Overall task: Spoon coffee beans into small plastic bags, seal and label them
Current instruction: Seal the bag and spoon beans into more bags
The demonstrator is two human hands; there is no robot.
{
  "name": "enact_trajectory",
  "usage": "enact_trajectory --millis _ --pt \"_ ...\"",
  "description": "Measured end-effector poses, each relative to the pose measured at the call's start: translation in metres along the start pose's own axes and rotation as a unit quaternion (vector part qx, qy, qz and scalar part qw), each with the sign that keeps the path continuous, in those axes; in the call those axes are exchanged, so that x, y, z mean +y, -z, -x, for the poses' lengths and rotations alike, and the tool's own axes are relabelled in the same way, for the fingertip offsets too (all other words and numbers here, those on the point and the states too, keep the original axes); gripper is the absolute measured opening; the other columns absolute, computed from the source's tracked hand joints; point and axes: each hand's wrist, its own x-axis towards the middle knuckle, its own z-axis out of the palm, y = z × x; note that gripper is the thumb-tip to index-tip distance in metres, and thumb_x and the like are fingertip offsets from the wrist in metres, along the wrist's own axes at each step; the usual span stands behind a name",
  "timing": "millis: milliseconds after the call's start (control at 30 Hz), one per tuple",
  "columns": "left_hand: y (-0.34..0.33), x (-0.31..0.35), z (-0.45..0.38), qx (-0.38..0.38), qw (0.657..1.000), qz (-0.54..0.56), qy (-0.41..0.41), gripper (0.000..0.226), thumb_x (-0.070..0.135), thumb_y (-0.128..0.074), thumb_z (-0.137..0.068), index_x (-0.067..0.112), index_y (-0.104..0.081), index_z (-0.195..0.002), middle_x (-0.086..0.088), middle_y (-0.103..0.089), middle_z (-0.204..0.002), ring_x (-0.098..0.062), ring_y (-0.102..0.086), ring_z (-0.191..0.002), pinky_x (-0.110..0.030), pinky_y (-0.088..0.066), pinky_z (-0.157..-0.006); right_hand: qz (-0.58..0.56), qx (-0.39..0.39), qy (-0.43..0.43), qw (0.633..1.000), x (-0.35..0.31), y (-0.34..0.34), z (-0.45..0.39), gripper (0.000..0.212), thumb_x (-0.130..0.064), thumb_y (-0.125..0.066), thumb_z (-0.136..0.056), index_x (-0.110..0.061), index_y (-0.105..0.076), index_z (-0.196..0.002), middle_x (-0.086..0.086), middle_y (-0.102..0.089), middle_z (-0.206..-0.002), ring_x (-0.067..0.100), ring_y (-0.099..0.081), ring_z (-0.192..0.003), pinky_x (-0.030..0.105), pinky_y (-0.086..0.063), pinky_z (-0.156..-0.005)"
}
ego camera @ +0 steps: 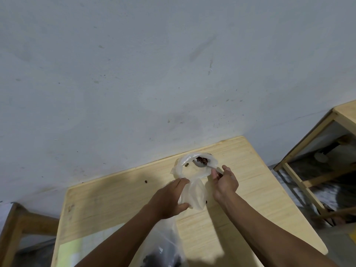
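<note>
A small clear plastic bag [192, 182] stands on the wooden table [107, 205] with its mouth held wide. My left hand [169, 199] grips the bag's left side. My right hand [224, 182] holds a metal spoon [202, 163] by the handle. The spoon's bowl, loaded with coffee beans [202, 160], sits over the far rim of the bag's mouth. A single bean [186, 165] shows inside the bag near its rim. A larger clear bag with dark beans [163, 251] lies at the near edge, partly under my left forearm.
A loose bean [145, 181] lies on the table left of the bag, another [206, 201] by the bag's base. A grey wall stands right behind the table. A wooden rack [308, 170] is to the right, a wooden chair frame [17, 228] to the left.
</note>
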Motion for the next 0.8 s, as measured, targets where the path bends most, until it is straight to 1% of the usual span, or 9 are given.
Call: enact_trajectory --millis 67,133,167,267,367,433,567,667,800 --pt "0.002 -0.001 -0.003 0.022 0.999 0.021 0.022 0.078 0.05 -0.07 -0.081 0.019 -0.037 -0.146 0.004 -0.051 -0.142 -0.016 -0.058 -0.118 -0.026 -0.05 -0.091 0.037 -0.018 0.024 0.999 -0.002 0.0 0.001 0.027 -0.025 -0.042 -0.105 -0.005 -0.06 -0.101 0.01 -0.059 -0.073 0.019 -0.056 -0.061 0.026 -0.05 -0.066" --pt "0.004 -0.002 -0.008 0.053 0.997 0.037 0.035 0.077 0.05 -0.071 -0.08 0.018 -0.04 -0.143 0.003 -0.054 -0.137 -0.017 -0.059 -0.113 -0.027 -0.049 -0.091 0.069 -0.039 0.051 0.996 -0.005 0.0 0.005 0.031 -0.027 -0.043 -0.105 -0.008 -0.061 -0.089 0.006 -0.063 -0.077 0.019 -0.063 -0.067 0.025 -0.053 -0.071" --pt "0.006 -0.002 -0.01 0.068 0.996 0.043 0.04 0.077 0.05 -0.071 -0.079 0.017 -0.042 -0.142 0.002 -0.055 -0.135 -0.018 -0.059 -0.112 -0.028 -0.049 -0.091 0.081 -0.049 0.065 0.993 -0.007 0.0 0.007 0.032 -0.028 -0.043 -0.105 -0.01 -0.062 -0.086 0.005 -0.064 -0.077 0.018 -0.064 -0.068 0.025 -0.054 -0.073" --pt "0.008 -0.001 -0.015 0.104 0.993 0.04 0.049 0.078 0.053 -0.068 -0.076 0.016 -0.045 -0.14 0.002 -0.055 -0.134 -0.019 -0.057 -0.113 -0.033 -0.046 -0.094 0.108 -0.06 0.099 0.987 -0.014 -0.001 0.01 0.034 -0.029 -0.043 -0.105 -0.01 -0.062 -0.085 0.003 -0.063 -0.07 0.018 -0.061 -0.061 0.026 -0.055 -0.071" --pt "0.009 0.001 -0.016 0.126 0.989 0.043 0.066 0.078 0.056 -0.067 -0.074 0.019 -0.046 -0.139 0.003 -0.056 -0.131 -0.018 -0.057 -0.112 -0.038 -0.046 -0.095 0.142 -0.063 0.135 0.979 -0.025 -0.002 0.012 0.041 -0.033 -0.039 -0.105 -0.004 -0.064 -0.089 0.011 -0.061 -0.067 0.02 -0.057 -0.059 0.031 -0.054 -0.07" --pt "0.009 0.0 -0.016 0.14 0.986 0.045 0.079 0.077 0.056 -0.069 -0.073 0.02 -0.047 -0.137 0.004 -0.057 -0.127 -0.018 -0.058 -0.108 -0.039 -0.047 -0.092 0.16 -0.067 0.163 0.971 -0.032 0.0 0.014 0.044 -0.035 -0.038 -0.105 -0.005 -0.064 -0.086 0.009 -0.06 -0.065 0.02 -0.057 -0.06 0.034 -0.053 -0.07" --pt "0.009 -0.002 -0.016 0.162 0.982 0.041 0.086 0.075 0.057 -0.071 -0.071 0.021 -0.05 -0.134 0.006 -0.059 -0.12 -0.018 -0.06 -0.103 -0.04 -0.049 -0.087 0.169 -0.074 0.202 0.962 -0.046 0.0 0.023 0.045 -0.037 -0.035 -0.105 -0.01 -0.06 -0.078 0.0 -0.059 -0.06 0.018 -0.055 -0.057 0.037 -0.049 -0.068" --pt "0.01 0.0 -0.016 0.166 0.981 0.044 0.086 0.075 0.058 -0.069 -0.072 0.021 -0.049 -0.134 0.007 -0.058 -0.122 -0.016 -0.058 -0.105 -0.039 -0.047 -0.089 0.17 -0.073 0.219 0.958 -0.054 -0.003 0.03 0.046 -0.037 -0.034 -0.105 -0.01 -0.058 -0.077 0.0 -0.056 -0.058 0.017 -0.053 -0.055 0.036 -0.046 -0.066" --pt "0.009 -0.001 -0.015 0.172 0.98 0.041 0.095 0.077 0.062 -0.063 -0.071 0.02 -0.05 -0.134 0.006 -0.058 -0.123 -0.016 -0.058 -0.106 -0.039 -0.046 -0.089 0.187 -0.081 0.258 0.945 -0.058 -0.003 0.039 0.046 -0.037 -0.032 -0.105 -0.011 -0.056 -0.076 0.003 -0.056 -0.063 0.018 -0.054 -0.06 0.038 -0.045 -0.066"
